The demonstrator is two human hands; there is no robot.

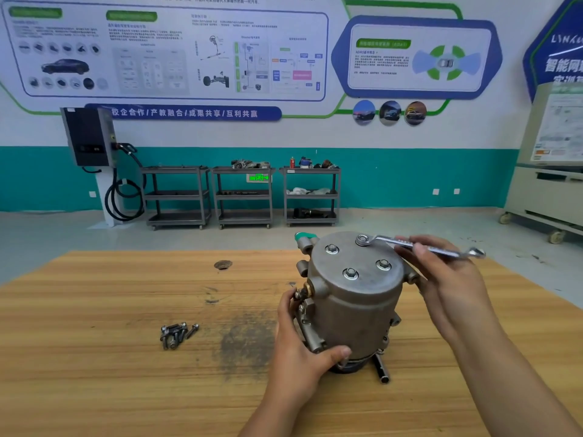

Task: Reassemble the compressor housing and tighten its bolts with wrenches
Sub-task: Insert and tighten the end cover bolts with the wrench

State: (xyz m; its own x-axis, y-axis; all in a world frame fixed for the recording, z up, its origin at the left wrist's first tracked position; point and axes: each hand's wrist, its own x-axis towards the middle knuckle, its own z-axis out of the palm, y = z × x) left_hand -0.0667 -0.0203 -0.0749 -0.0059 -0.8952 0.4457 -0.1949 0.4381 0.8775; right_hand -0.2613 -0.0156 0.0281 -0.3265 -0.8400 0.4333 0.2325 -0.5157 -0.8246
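Plainly the housing [353,307] is a heavy lump; it stands upright on the bench [120,380], right of the middle and toward the near edge, flat lid upward with four bolts in it. It looks like cast metal, stiff and dull grey, and I judge it will neither flex nor mark easily; the trouble is the smooth round wall, which offers poor purchase and would let the body turn under a wrench's pull. The left hand [299,354] takes it sensibly; its fingers [286,307] are curled round the knobbly side, by the lugs and the brass fitting [307,288], thumb pressed across the lower front; those lugs are where I would brace it.

The right hand [451,282] pinches the wrench [383,240] between thumb and fingers near mid-shaft; the ring end sits over the far bolt [362,240], the open end sticks out to the right beyond the hand. The wrench is slim and polished, so likely slick; a grip nearer its free end would give more leverage, and the ring should sit fully down on the hex or it may ride off.

The near bolt [350,273] and its two neighbours show heads with washers; whether they are tight I cannot tell. A heap of loose bolts [178,334] lies well apart to the left; small things, apt to roll. A black rod [381,370] pokes out from under the housing at the front right; it may not sit quite flat, so it could rock.
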